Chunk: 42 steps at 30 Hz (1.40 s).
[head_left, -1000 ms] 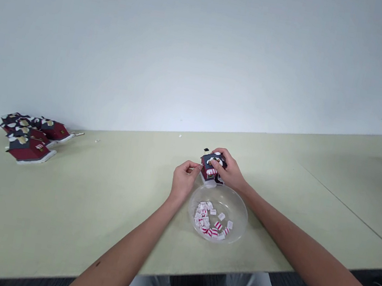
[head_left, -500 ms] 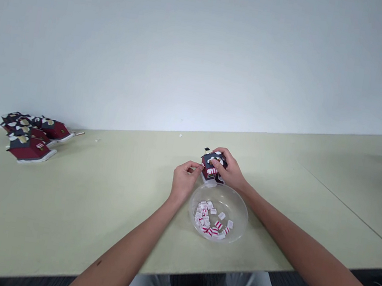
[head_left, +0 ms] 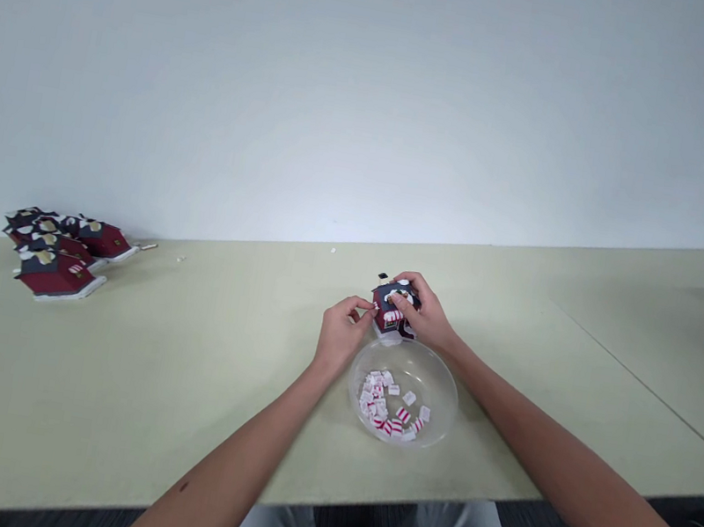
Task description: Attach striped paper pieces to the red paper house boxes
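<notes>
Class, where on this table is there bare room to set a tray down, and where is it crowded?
Bare tabletop lies between the pile of model houses and the left hand, and also right of the clear bowl. It is crowded where the right hand holds a small model house just behind the bowl's rim.

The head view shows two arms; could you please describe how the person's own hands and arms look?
The left hand and right hand are bare, without gloves, watch or bracelet. Both forearms show no sleeve, and the left forearm has a small dark mark.
</notes>
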Motion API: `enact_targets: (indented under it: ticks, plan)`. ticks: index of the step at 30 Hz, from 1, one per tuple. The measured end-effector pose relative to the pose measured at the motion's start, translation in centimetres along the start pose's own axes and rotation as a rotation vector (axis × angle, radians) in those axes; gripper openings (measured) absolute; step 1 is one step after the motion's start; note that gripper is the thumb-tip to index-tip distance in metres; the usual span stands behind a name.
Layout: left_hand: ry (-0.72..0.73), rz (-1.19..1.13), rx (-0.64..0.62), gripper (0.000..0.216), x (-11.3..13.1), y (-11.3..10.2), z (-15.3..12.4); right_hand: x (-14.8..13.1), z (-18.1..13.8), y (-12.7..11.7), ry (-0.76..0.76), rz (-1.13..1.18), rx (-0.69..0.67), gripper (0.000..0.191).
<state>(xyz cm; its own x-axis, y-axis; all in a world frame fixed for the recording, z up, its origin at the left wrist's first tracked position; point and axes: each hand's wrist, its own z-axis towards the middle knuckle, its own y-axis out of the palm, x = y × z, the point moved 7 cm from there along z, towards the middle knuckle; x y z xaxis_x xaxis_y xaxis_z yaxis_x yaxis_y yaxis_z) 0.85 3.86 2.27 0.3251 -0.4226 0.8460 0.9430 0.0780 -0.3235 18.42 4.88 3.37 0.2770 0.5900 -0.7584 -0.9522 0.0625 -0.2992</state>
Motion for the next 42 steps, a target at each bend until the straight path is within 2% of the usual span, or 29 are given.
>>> enact_targets:
  ticks: [10, 17, 23, 32, 37, 42]
  plan:
    - [0.008, -0.028, -0.011, 0.017, 0.3, 0.1, -0.1, -0.1, 0.1, 0.0, -0.018, -0.007, -0.023, 0.036]
    - [0.009, -0.087, -0.03, 0.017, 0.7, 0.3, -0.1, -0.5, 0.2, -0.7, -0.11, -0.124, 0.07, 0.045]
    - [0.03, -0.094, -0.045, 0.017, 0.7, 0.5, -0.1, 0.1, 0.4, -0.4, -0.029, -0.055, -0.044, 0.058]
    - [0.038, -0.061, -0.034, 0.018, 0.6, 0.4, -0.1, 1.1, 0.4, -0.1, 0.044, 0.052, -0.067, 0.055]
    - [0.029, 0.031, 0.023, 0.035, 0.2, -0.1, 0.0, 1.2, 0.4, 0.0, 0.061, 0.158, -0.075, 0.047]
    - [0.042, 0.04, -0.056, 0.047, 0.2, 0.6, 0.0, 0.5, 0.4, 0.0, 0.062, 0.203, -0.106, 0.046]
